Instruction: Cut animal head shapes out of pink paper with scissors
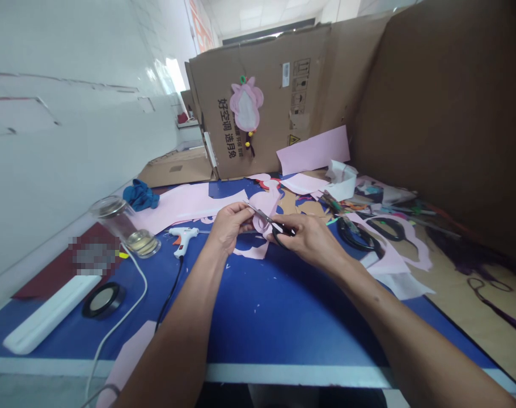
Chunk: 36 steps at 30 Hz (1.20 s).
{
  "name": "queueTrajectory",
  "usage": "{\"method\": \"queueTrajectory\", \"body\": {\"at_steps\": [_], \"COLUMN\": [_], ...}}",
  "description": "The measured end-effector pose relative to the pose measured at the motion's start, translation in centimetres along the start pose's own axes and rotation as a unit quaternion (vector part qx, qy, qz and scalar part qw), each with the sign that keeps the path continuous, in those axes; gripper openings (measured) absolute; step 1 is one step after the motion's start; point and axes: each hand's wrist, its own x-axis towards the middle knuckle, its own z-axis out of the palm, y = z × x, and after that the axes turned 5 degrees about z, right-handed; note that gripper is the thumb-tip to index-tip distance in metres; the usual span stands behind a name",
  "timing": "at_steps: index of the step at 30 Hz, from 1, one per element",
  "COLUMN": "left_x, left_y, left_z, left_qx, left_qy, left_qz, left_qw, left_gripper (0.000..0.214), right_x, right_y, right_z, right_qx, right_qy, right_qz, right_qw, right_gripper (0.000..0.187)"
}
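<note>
My right hand (pixel 305 235) is closed around the black handles of a pair of scissors (pixel 264 216). The metal blades point left, toward the fingers of my left hand (pixel 232 224). Between thumb and fingers, my left hand pinches a curved piece of pink paper (pixel 264 203), and the blades lie across it. Exactly how far the blades are apart is too small to tell. Just below, a pink offcut (pixel 253 249) rests on the blue table top (pixel 258 311), among tiny scraps.
A white glue gun (pixel 185 239) with a cord lies left of my hands, near a glass jar (pixel 126 226) and tape roll (pixel 104 300). A cardboard box (pixel 266 113) stands behind, bearing a pink ornament (pixel 246 105). Paper scraps crowd the right.
</note>
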Motion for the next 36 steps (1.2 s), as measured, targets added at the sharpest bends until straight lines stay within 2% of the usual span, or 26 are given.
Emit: {"method": "queueTrajectory", "body": {"at_steps": [11,22,30,36], "left_x": [-0.23,-0.15,-0.18,-0.13], "left_y": [0.21,-0.32,0.08,-0.11], "left_z": [0.26,0.75,0.14,0.48], "left_qx": [-0.018,-0.063,-0.015,-0.033], "left_qy": [-0.006,0.022,0.005,0.024], "left_qz": [-0.001,-0.028,-0.015,-0.023], "left_qw": [1.0,0.997,1.0,0.999], "left_gripper": [0.023,0.023,0.022,0.018], "right_x": [0.0,0.2,0.09,-0.01], "right_y": [-0.08,0.31,0.17,-0.33], "right_z": [0.08,0.32,0.07,-0.04], "right_qx": [0.045,0.063,0.052,0.037], "right_qy": [-0.012,-0.019,-0.036,-0.033], "right_qz": [0.001,0.004,0.002,0.011], "right_qw": [0.999,0.998,0.998,0.999], "right_gripper": [0.026,0.028,0.027,0.022]}}
